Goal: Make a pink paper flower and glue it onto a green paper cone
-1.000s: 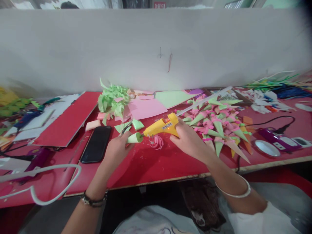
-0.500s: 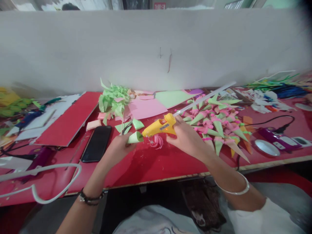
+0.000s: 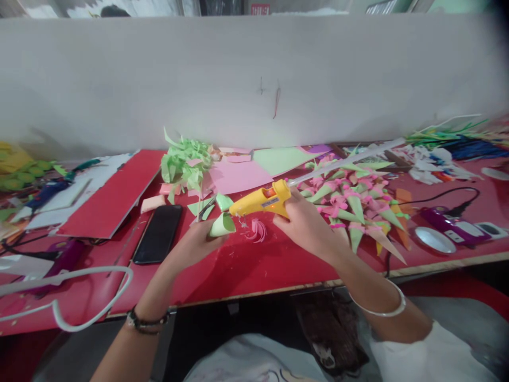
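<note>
My left hand [image 3: 198, 241] is closed around a light green paper cone [image 3: 223, 225], its wide end facing right. In my right hand [image 3: 304, 223] is a yellow hot glue gun [image 3: 262, 199], with a long clear glue stick [image 3: 342, 164] sticking out behind it. The gun's nozzle is beside the rim of the cone; whether it touches I cannot tell. Below the gun lies a curled pink paper piece [image 3: 257, 231] on the red table [image 3: 238, 276]. Another green paper roll [image 3: 224, 202] and a pair of scissors [image 3: 207, 208] lie just behind my left hand.
A black phone [image 3: 158, 234] lies left of my left hand. Pink and green paper cones [image 3: 353, 196] are heaped at right, near a purple power strip [image 3: 455, 225]. Green paper scraps [image 3: 186, 162] and pink sheets [image 3: 238, 178] lie behind, against a grey partition [image 3: 199, 79].
The glue gun has tilted, its rear rising slightly and its glue stick swinging right and lower. My left hand has turned the cone slightly, showing more of its opening.
</note>
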`<control>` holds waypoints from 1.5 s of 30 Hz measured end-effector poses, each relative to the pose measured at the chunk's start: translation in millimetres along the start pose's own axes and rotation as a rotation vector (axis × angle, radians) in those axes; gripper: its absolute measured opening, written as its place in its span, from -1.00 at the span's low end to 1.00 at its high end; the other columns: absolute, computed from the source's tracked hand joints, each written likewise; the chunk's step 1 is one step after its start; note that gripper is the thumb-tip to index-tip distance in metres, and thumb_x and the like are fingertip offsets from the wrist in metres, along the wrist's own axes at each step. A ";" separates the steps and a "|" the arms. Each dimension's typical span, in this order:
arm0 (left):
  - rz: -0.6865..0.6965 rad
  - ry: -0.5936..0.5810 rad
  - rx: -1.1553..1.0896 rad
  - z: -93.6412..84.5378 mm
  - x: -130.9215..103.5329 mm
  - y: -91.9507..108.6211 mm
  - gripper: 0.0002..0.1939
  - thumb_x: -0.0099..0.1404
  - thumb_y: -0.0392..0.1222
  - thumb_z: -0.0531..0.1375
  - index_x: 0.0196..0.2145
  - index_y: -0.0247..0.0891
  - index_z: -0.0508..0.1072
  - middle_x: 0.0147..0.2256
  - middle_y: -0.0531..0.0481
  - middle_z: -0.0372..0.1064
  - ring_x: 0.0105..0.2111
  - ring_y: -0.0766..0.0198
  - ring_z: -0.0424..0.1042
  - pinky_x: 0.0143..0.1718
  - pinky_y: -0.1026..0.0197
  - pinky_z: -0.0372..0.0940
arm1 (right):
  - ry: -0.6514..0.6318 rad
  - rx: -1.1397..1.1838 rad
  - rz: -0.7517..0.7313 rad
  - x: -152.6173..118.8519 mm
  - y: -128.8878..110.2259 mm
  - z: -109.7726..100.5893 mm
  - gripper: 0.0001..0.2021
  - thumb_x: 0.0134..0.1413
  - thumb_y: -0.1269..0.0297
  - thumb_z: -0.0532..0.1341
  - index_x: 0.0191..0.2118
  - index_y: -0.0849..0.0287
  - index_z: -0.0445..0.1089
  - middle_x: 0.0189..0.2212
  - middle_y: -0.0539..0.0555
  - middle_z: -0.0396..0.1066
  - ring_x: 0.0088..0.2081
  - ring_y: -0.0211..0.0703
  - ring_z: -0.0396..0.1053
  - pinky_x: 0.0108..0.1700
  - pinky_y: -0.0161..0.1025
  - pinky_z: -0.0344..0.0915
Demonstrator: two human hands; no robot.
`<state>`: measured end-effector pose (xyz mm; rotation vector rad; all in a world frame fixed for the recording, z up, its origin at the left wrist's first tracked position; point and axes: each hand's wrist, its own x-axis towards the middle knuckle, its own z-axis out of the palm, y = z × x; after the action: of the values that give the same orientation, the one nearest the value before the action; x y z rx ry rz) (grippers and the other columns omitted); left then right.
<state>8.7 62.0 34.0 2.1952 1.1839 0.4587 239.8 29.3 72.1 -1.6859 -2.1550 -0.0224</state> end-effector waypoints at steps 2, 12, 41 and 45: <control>-0.004 -0.009 -0.041 0.3 -0.2 0.7 -0.85 0.13 -0.15 0.03 -0.51 -0.27 0.19 -0.62 0.14 0.05 -0.61 0.41 0.07 -0.61 0.36 -0.03 | 0.005 0.009 0.002 -0.2 -0.2 1.0 -0.77 -0.09 0.40 0.00 -0.24 0.28 0.25 -0.18 0.20 0.23 -0.54 -0.25 0.22 -0.56 -0.28 0.09; 0.072 0.067 -0.189 5.8 -1.1 5.9 -0.88 0.08 -0.28 0.04 -0.58 -0.28 0.18 -0.62 0.15 0.06 -0.58 0.43 0.07 -0.57 0.37 0.03 | 0.133 0.152 -0.033 -4.9 -9.0 2.1 -0.65 -0.10 0.23 0.14 -0.14 0.25 0.25 -0.16 0.20 0.23 -0.25 -0.04 0.30 -0.33 -0.18 0.29; 0.163 0.144 -0.094 3.2 -1.2 1.0 -0.89 0.14 -0.19 0.06 -0.43 -0.31 0.26 -0.50 0.08 0.21 -0.49 0.38 0.21 -0.47 0.34 0.14 | -0.018 0.145 -0.037 -14.0 -14.3 -7.0 -0.78 -0.07 0.37 0.04 -0.22 0.23 0.25 -0.12 0.16 0.23 -0.36 -0.12 0.34 -0.45 -0.27 0.23; 0.153 0.166 -0.046 -1.2 -2.7 4.0 -0.86 0.14 -0.16 0.08 -0.44 -0.31 0.26 -0.51 0.09 0.21 -0.52 0.39 0.20 -0.51 0.35 0.11 | -0.034 0.149 -0.066 -14.9 -13.0 -10.2 -0.71 -0.08 0.42 0.02 -0.15 0.20 0.23 -0.16 0.14 0.25 -0.35 -0.12 0.33 -0.44 -0.27 0.22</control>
<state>9.1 58.4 37.5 2.2522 1.0821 0.7366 233.5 9.3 79.7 -1.5420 -2.1780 0.1456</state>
